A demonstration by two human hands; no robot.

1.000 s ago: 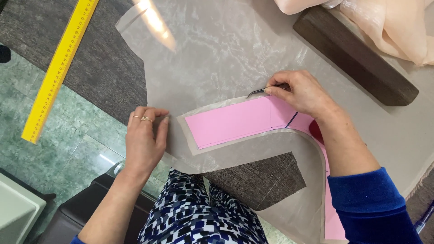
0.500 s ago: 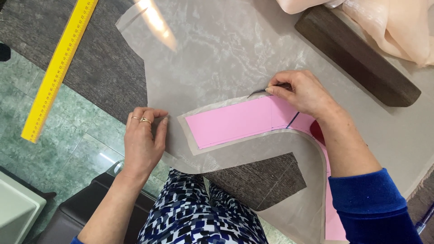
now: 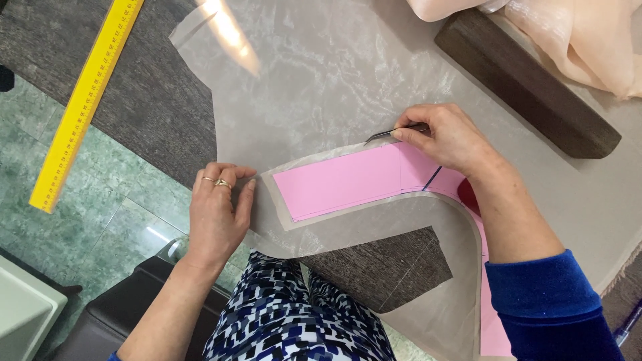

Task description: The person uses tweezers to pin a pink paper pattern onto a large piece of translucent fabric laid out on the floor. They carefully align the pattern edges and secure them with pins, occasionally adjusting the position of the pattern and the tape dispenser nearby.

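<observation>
Pink paper pattern piece (image 3: 348, 180) is lying under a sheet of see-through grey fabric (image 3: 321, 73) on the dark wood counter (image 3: 154, 113), so its edges are looking a bit hazy, and the part curving down toward the bottom right is getting hidden behind the right forearm and blue sleeve (image 3: 548, 301). Something dark red is peeking out next to the right wrist, can't tell what it is.

Right hand (image 3: 448, 137) is sitting at the top edge of the pink piece, fingers pinching a thin dark tool (image 3: 394, 132) with its point aimed left along that edge. Hard to say if it's a pen or tweezers, most of it is buried in the grip. Left hand (image 3: 217, 214) is lying flat and open, not gripping anything, just pressing the fabric down right beside the left end of the pink piece, rings on one finger.

Yellow ruler (image 3: 83, 100) is lying diagonally at the left, well away from both hands, its top end cut off by the frame. A dark wooden block (image 3: 528, 87) is sitting top right with peach cloth (image 3: 568, 33) bunched over its end, also running out of view.
</observation>
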